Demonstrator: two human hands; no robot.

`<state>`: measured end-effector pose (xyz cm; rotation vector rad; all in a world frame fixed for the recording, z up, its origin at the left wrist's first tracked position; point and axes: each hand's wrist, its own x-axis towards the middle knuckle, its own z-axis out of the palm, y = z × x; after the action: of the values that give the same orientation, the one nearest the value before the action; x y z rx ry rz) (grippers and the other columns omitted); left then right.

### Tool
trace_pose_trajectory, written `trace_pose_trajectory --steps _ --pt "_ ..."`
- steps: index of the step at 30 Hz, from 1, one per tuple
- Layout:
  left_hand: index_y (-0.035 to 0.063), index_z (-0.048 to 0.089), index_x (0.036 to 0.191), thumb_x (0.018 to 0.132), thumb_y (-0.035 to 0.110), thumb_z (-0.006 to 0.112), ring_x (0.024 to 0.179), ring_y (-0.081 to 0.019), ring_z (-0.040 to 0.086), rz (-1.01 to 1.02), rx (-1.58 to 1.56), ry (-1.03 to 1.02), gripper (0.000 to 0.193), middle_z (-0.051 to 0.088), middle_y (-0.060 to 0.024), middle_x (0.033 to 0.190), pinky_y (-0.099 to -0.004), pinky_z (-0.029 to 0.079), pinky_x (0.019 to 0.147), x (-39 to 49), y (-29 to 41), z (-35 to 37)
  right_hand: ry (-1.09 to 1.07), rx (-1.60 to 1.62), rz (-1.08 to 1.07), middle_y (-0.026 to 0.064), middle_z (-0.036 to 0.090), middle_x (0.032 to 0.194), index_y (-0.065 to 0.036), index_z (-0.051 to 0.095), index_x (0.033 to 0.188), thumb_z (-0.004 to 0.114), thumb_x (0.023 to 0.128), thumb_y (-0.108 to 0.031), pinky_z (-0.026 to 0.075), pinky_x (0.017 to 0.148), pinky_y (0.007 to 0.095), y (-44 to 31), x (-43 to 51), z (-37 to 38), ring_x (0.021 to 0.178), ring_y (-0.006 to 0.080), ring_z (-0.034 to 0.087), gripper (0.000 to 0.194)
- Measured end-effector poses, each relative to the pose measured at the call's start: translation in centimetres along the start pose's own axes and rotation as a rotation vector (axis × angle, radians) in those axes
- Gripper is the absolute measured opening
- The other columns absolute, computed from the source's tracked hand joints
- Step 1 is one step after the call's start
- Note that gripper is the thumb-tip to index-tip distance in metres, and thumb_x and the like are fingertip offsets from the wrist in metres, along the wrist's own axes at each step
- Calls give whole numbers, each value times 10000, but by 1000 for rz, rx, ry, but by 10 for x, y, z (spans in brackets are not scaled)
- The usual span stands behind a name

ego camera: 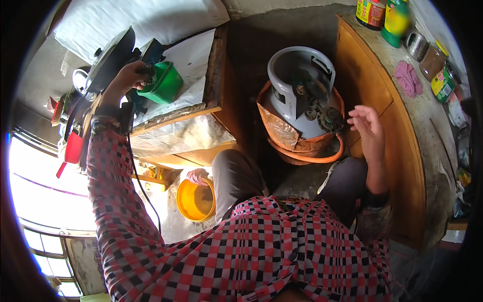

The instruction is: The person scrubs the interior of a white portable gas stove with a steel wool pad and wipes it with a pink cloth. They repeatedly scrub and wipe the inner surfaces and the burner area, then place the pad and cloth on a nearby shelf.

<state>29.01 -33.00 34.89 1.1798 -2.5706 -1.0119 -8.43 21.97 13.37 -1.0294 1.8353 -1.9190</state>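
At the left, my left hand grips a dark, speckled object that looks like a scouring pad, at the rim of a green plastic container. The container is tilted on the covered worktop. My right hand is raised with its fingers apart and holds nothing. Just left of it is a grey gas cylinder with a ring collar, set inside an orange-brown tub. A dark, grimy round fitting rests against the cylinder's shoulder, close to my right fingertips but apart from them.
A black lidded pan stands behind my left hand. A red dipper hangs lower left. On the floor is a yellow bucket with a pink cloth over its rim. Bottles, jars and another pink cloth line the right-hand counter.
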Motion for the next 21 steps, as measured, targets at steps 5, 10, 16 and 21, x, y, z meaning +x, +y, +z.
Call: trace_pose_trajectory --steps 5,10,16,21 --pt "39 549 1339 965 84 651 969 -204 680 195 -522 99 390 662 -91 1142 -331 586 807 -32 -10 -1 -67 92 9 101 662 1177 -26 562 1263 600 994 -77 510 882 291 0 24 2 1042 164 653 277" --pt "18 532 1339 994 52 577 1041 -247 651 363 -897 14 350 636 -130 1229 -393 550 927 -48 -14 5 -29 41 28 97 660 1169 -25 560 1261 598 1004 -86 501 888 287 -1 13 11 1039 162 651 267" --pt "12 549 1313 997 42 557 1032 -270 654 589 -1077 -11 317 647 -153 1211 -412 555 925 -62 21 51 -20 65 3 86 659 1184 -35 559 1266 607 993 -69 499 879 275 -25 0 23 1043 150 648 279" --pt "32 599 1195 1010 101 570 1000 -261 667 650 -1419 -157 200 676 -127 1151 -425 576 881 -73 96 186 -214 220 -208 158 579 1374 -11 492 1387 612 929 61 508 981 332 -53 -3 63 1188 230 616 479"
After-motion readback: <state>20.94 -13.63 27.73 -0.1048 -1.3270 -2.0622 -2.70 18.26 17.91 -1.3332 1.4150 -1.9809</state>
